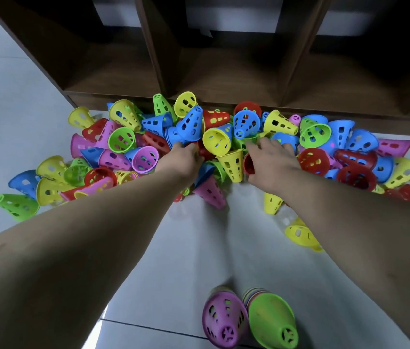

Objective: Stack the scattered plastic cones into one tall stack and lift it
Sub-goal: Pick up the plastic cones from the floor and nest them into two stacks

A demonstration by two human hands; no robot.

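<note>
Pale tiled floor (pixel 198 243) in front of a dark wooden cubby shelf (pixel 224 71), cones everywhere. Our left hand (pixel 181 159), frame centre, has its fingers curled into the pile right at a nested blue cone stack (pixel 188 127); it looks like a grip on its base, but the fingertips are buried, so we cannot tell for sure. Our right hand (pixel 269 159) sits just beside it, fingers spread loosely over the heap, touching cones near a red cone (pixel 249 163), nothing clearly held. The blue stack's long axis tilts up and away from us, tip toward the shelf, directly ahead of the left hand, which is the nearer one. A yellow cone (pixel 217 142) lies between both hands, mouth facing us. Further out, the scattered cone pile (pixel 123 147) spans the middle band of the frame, left to right. At the bottom centre two partial stacks, purple-topped (pixel 224 318) and green-topped (pixel 272 321), stand close to us, well apart from the hands.
</note>
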